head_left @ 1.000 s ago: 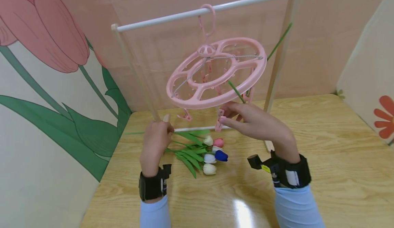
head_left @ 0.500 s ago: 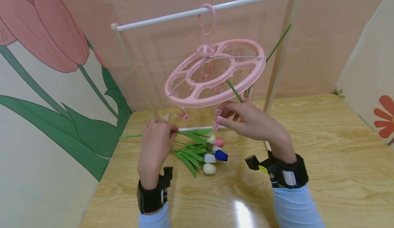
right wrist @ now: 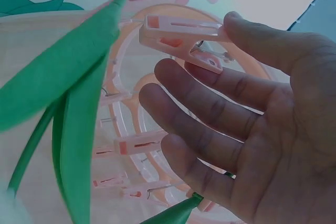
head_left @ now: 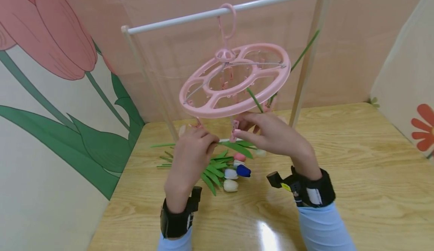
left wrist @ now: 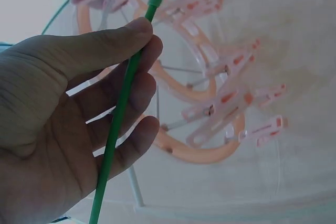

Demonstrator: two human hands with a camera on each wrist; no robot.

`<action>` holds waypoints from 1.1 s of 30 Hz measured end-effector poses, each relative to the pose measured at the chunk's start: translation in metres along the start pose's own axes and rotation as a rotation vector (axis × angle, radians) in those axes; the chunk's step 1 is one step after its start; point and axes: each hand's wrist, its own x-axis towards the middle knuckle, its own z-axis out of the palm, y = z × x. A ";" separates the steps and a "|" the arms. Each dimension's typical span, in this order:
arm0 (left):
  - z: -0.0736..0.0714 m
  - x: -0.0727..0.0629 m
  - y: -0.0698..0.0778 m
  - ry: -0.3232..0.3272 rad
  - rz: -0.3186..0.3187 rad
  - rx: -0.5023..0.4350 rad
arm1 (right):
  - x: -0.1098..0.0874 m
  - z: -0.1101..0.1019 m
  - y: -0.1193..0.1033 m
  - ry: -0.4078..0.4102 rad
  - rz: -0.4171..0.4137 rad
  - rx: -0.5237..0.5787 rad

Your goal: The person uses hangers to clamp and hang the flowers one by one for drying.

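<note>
Hanger glossy plastic; clip smooth plastic, spring metal; stem smooth; tabletop glossy wood-grain.

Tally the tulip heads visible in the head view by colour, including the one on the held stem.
Pink tulip head: 1
Blue tulip head: 1
White or cream tulip heads: 4, counting the held tulip
Total: 6

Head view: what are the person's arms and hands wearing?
The left hand and right hand are bare. Light blue sleeves end at black wrist straps, each with a black blocky attachment. The right strap shows a white patch and its attachment a yellow label.
</note>
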 end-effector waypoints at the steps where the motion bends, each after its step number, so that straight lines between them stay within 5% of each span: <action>1: 0.001 0.001 0.002 0.000 0.007 0.005 | 0.000 0.000 0.000 0.001 -0.002 -0.002; 33: 0.011 0.008 0.032 0.059 0.059 0.185 | -0.004 -0.003 -0.001 0.020 -0.032 -0.089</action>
